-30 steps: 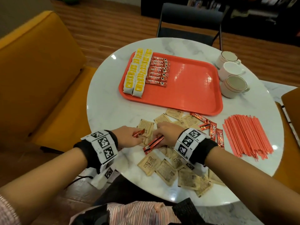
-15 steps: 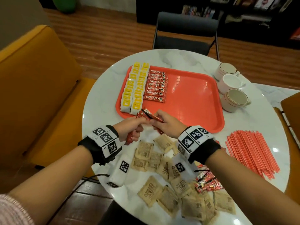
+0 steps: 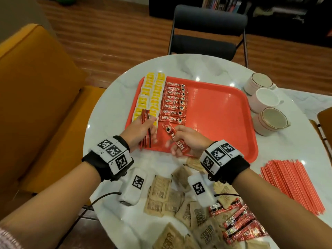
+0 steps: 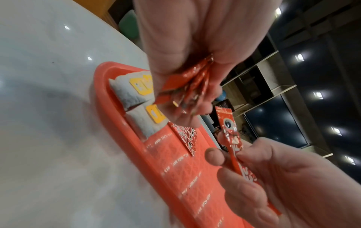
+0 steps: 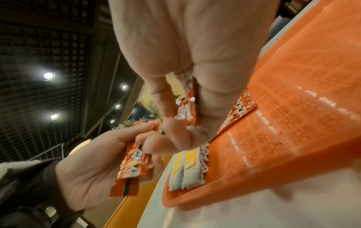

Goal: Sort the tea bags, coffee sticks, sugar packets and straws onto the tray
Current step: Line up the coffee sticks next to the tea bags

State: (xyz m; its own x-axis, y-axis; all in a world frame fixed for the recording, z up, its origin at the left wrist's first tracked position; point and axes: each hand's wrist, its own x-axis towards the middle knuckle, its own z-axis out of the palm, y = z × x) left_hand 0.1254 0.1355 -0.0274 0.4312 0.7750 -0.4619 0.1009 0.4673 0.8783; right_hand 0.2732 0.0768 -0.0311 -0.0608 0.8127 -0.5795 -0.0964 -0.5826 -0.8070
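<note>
The orange tray lies on the round white table, with two columns of yellow-tagged tea bags at its left and a column of red coffee sticks beside them. My left hand grips a small bundle of coffee sticks over the tray's near left corner; the same bundle shows in the left wrist view. My right hand pinches one coffee stick just below the column; this stick also appears in the right wrist view. Brown sugar packets and more coffee sticks lie near me. Orange straws lie at right.
Three cups stand right of the tray. A dark chair is behind the table, a yellow armchair at left. Two white tagged boxes with a cable rest on the table under my wrists.
Both hands rose from the loose pile near me and moved forward to the tray's near left part, carrying coffee sticks. The right hand now holds one stick apart from the left hand's bundle.
</note>
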